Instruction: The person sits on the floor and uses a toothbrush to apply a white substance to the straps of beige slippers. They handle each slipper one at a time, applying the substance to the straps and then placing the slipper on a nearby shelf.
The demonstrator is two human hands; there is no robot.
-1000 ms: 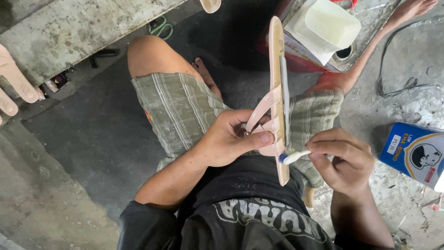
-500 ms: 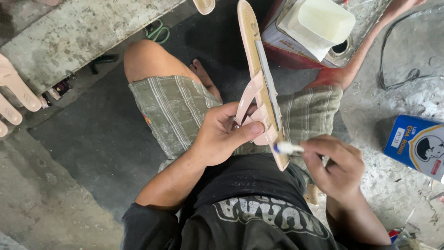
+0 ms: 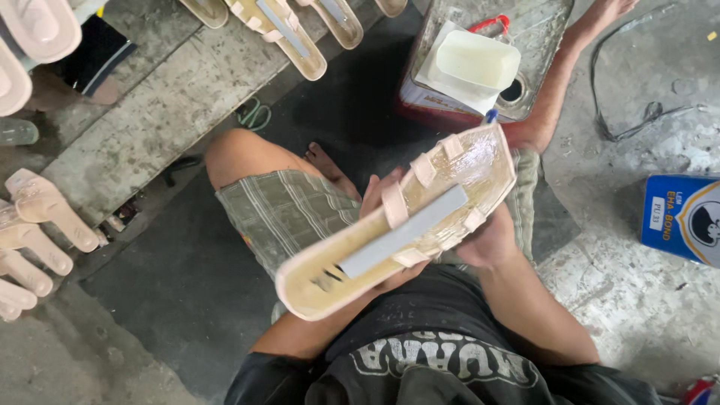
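Over the person's lap, a pale sandal sole point(image 3: 397, 225) is held underside up and tilted, its toe end toward the metal can and its heel end low on the left. A grey strip point(image 3: 405, 231) lies along its middle, and folded strap ends point(image 3: 395, 204) are stuck down near both edges; the surface around them looks glossy. The left hand point(image 3: 375, 196) grasps the sole from beneath, only its fingertips showing past the far edge. The right hand point(image 3: 487, 241) is under the sole's toe end; whether it is clenched on something I cannot tell, though a small blue tip point(image 3: 491, 115) shows just past the toe. Beyond the knees stands a square metal can point(image 3: 540, 45) with a white tub point(image 3: 477, 60) on top. More sandal soles point(image 3: 292, 34) rest along the concrete ledge point(image 3: 150, 127), others at its left end point(image 3: 45, 217). A blue box point(image 3: 679, 217) lies on the floor to the right.
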